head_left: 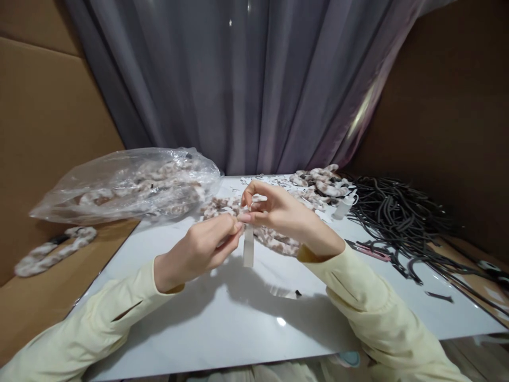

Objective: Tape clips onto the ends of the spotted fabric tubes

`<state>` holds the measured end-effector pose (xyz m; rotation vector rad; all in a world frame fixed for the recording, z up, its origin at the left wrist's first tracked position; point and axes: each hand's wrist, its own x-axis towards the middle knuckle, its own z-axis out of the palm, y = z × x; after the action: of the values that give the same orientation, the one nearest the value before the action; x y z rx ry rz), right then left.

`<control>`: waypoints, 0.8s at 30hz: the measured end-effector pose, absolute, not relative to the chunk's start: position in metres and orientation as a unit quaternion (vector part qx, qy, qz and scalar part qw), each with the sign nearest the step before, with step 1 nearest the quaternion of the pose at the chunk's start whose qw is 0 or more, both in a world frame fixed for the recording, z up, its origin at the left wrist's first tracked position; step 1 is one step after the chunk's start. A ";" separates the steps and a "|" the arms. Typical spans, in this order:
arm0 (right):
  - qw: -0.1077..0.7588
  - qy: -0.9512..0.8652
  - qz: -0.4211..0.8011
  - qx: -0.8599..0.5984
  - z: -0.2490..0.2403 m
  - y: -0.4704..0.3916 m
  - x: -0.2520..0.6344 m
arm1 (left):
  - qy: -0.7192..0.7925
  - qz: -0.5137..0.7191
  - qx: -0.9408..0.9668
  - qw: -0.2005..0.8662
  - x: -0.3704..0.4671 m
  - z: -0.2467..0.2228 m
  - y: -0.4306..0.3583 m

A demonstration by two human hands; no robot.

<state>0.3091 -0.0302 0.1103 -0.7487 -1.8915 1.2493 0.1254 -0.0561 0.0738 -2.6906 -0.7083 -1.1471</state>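
Note:
My left hand [204, 240] and my right hand [280, 212] meet above the middle of the table, thumbs and fingertips pinched close together. From between them hangs a flat, pale, translucent strip [248, 248], its upper end hidden by the fingers. The left hand is closed in a pinch at the strip's top. Touching the same spot, the right thumb and forefinger are closed too, the other fingers curled above. Behind the hands lie fluffy white-and-brown cords [276, 241]. Another clear strip [282, 292] with a dark tip rests on the table nearer to me.
A clear plastic bag [131, 185] of fluffy loops stands at the left, with one fluffy loop [55, 250] on cardboard. To the right are black cords [397, 212], a small white bottle [344, 206], a pink-handled cutter [371, 251] and fluffy loops [326, 181]. A curtain [238, 85] hangs behind.

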 end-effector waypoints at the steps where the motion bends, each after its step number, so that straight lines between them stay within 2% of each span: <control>1: 0.384 -0.742 0.461 -0.298 0.110 -0.031 0.308 | -0.241 -0.382 -0.889 0.068 0.125 0.074 -0.056; 5: 0.435 -0.750 0.390 -0.312 0.111 -0.034 0.306 | -0.262 -0.390 -0.880 0.068 0.126 0.074 -0.056; 12: 0.431 -0.743 0.378 -0.345 0.114 -0.034 0.308 | -0.252 -0.404 -0.876 0.080 0.128 0.075 -0.056; 19: 0.320 -0.809 0.378 -0.316 0.120 -0.031 0.318 | -0.234 -0.397 -0.883 0.093 0.126 0.074 -0.055; 24: 0.262 -0.845 0.325 -0.335 0.124 -0.032 0.319 | -0.238 -0.397 -0.882 0.083 0.127 0.072 -0.056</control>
<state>0.3189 -0.0318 0.1240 -0.9070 -2.2854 0.8799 0.1273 -0.0561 0.0721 -2.6343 -0.7119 -1.1865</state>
